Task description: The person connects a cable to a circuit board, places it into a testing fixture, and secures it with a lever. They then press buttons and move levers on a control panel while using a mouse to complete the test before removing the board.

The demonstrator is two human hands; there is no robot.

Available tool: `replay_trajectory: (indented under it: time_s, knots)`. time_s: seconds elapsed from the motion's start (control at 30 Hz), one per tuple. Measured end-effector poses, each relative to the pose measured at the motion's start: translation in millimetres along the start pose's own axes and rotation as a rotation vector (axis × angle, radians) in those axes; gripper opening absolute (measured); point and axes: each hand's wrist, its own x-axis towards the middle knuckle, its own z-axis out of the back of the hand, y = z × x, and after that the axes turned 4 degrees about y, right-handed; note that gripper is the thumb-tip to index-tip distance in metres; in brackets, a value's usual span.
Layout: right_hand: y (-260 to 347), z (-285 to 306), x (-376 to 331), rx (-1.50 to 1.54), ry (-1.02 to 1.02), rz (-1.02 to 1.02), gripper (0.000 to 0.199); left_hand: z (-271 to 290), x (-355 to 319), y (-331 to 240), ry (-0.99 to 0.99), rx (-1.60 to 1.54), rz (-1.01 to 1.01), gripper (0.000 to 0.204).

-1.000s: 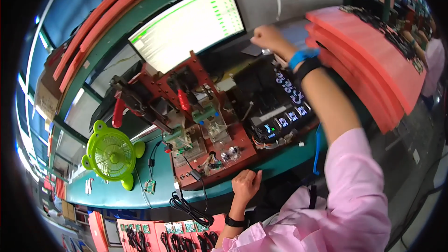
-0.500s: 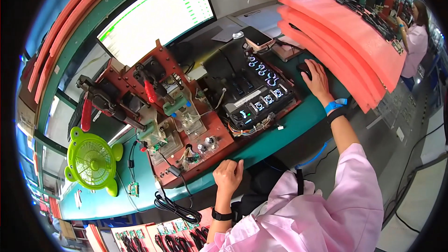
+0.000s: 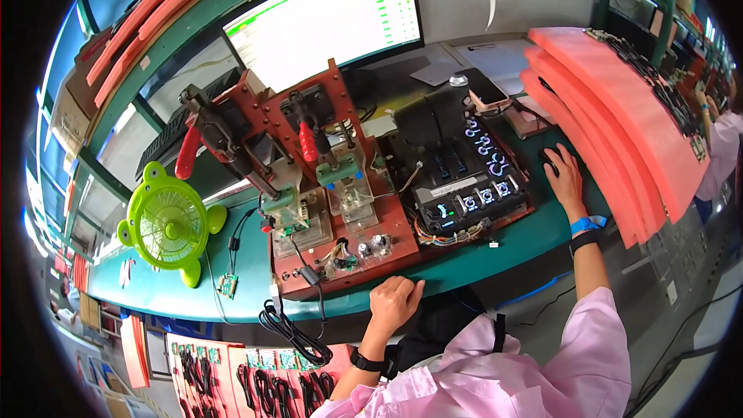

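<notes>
My right hand (image 3: 566, 186) rests over a dark computer mouse (image 3: 549, 161) on the green mat, its fingers laid across it. At the bench's front edge my left hand (image 3: 395, 302) is curled into a loose fist, and nothing shows in it. Just beyond that fist stands a red-brown test fixture (image 3: 364, 263) with two red-handled toggle clamps (image 3: 186, 151). Green circuit boards sit under the clamps. A black control box (image 3: 472, 201) with lit round displays and buttons lies between the fixture and my right hand.
A lit monitor (image 3: 325, 19) stands behind the fixture. To the left is a green frog-shaped fan (image 3: 169, 226); a small circuit board (image 3: 227, 286) lies beside it. Pink foam sheets (image 3: 619, 124) are stacked at right. Coiled black cables (image 3: 294, 337) hang over the front edge.
The view has swung, so the bench and its things sit farther right and mostly lower in the picture. My right hand stays on the mouse; my left remains curled at the edge.
</notes>
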Motion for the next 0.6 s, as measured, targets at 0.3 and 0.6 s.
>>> replay_trajectory:
  time_s: [0.3, 0.6]
  knots:
    - [-0.6, -1.1, 1.0, -0.014, -0.041, -0.066, 0.030, -1.2, 2.9, 0.4, 0.017, -0.009, 0.029, 0.030]
    - [-0.3, 1.0, 0.1, -0.018, -0.062, -0.098, 0.029, -1.8, 5.1, -4.3, -0.024, -0.061, 0.033, 0.033]
